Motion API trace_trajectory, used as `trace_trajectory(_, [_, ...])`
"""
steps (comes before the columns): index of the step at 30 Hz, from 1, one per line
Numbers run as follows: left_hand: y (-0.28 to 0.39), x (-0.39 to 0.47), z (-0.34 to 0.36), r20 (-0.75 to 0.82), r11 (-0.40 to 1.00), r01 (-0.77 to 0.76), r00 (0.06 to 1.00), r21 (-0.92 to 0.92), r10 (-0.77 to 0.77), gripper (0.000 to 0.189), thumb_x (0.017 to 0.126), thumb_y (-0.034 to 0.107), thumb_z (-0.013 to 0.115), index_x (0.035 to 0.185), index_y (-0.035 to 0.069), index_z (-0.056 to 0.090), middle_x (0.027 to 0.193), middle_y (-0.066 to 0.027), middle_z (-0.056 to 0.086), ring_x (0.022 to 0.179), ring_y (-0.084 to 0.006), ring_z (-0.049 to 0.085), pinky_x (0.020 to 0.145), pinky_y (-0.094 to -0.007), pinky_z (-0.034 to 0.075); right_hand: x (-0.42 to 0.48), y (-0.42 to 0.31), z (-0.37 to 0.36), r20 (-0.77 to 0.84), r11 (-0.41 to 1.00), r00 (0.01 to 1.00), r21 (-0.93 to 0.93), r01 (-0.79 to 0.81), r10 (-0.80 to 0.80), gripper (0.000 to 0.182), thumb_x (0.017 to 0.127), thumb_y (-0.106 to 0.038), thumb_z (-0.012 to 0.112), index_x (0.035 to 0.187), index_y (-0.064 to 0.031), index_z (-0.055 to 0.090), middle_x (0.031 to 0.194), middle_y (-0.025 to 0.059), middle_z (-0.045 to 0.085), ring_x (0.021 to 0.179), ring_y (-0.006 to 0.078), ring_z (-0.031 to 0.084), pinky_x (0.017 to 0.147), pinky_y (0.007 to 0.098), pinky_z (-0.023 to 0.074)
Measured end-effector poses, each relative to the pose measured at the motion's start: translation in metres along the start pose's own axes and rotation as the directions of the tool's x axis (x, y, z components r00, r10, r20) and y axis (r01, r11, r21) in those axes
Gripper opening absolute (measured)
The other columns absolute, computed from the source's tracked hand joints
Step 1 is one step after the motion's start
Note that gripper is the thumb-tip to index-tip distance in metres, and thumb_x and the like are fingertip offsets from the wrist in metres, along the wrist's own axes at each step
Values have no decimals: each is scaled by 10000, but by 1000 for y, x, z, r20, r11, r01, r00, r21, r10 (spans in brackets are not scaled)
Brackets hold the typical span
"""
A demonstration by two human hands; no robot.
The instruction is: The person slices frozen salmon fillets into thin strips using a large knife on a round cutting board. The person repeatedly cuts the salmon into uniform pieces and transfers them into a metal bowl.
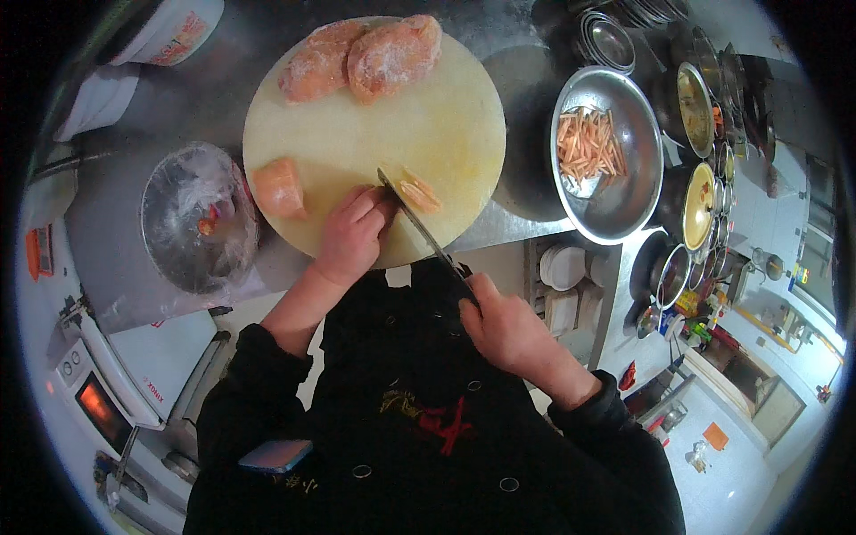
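Observation:
My right hand (511,328) grips the handle of a kitchen knife (422,231), its blade lying slantwise over a round cutting board (461,140). Against the blade's left side, my left hand (354,231) rests on the board with bent fingers; whatever lies beneath them is hidden. Thin pale-pink meat slices (421,192) lie just right of the blade. A cut chunk of raw meat (279,188) sits at the board's left edge. Two larger raw meat pieces (394,59) lie side by side at the far edge. Meat strips (590,146) fill part of a steel bowl (632,221) at the right.
Left of the board stands a bowl lined with clear plastic (194,261). White tubs (177,33) are at the upper left. Steel bowls (607,43) and several lidless containers line the right side. White plates (562,267) sit on a shelf below the counter.

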State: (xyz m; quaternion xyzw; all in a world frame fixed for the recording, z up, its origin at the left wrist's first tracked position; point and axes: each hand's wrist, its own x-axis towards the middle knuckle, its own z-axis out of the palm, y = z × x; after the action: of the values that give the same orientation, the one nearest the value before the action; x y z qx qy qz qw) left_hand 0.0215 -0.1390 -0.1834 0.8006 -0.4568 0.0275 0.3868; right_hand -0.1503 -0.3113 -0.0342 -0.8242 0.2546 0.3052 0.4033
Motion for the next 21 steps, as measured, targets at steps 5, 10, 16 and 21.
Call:
trace_trajectory(5, [0, 3, -1, 34, 1000, -27, 999, -2, 27, 210, 764, -19, 687, 967, 31, 708, 1035, -85, 681, 968, -304, 652, 821, -380, 562, 17, 4, 9, 12, 999, 1000, -45, -2, 3, 250, 1034, -265, 545, 1138, -54, 462, 841, 313, 673, 817, 543, 647, 729, 650, 497])
trace_trajectory(10, [5, 7, 3, 26, 999, 45, 999, -20, -45, 160, 784, 5, 730, 932, 54, 696, 1017, -73, 678, 961, -295, 655, 807, -382, 560, 53, 86, 3, -84, 931, 930, 47, 361, -357, 220, 1032, -239, 532, 1138, -50, 498, 835, 265, 630, 551, 412, 617, 549, 498, 527])
trace_trajectory(16, [4, 1, 6, 8, 986, 165, 986, 1, -165, 168, 812, 34, 747, 966, 48, 680, 1042, -94, 682, 1003, -323, 657, 861, -422, 556, 108, 180, -46, 539, 313, 806, 831, -460, -244, 268, 1028, -396, 528, 940, -151, 461, 672, 15, 461, 410, 79, 364, 352, 252, 283])
trace_trajectory(21, [30, 4, 11, -82, 934, 355, 933, 42, -351, 405, 825, 50, 728, 1214, 27, 616, 1218, -189, 646, 1159, -401, 613, 976, -470, 524, 79, 169, -79, 316, 456, 946, 854, -249, -74, 247, 1035, -362, 519, 961, -133, 459, 659, 48, 489, 405, 118, 401, 359, 289, 343])
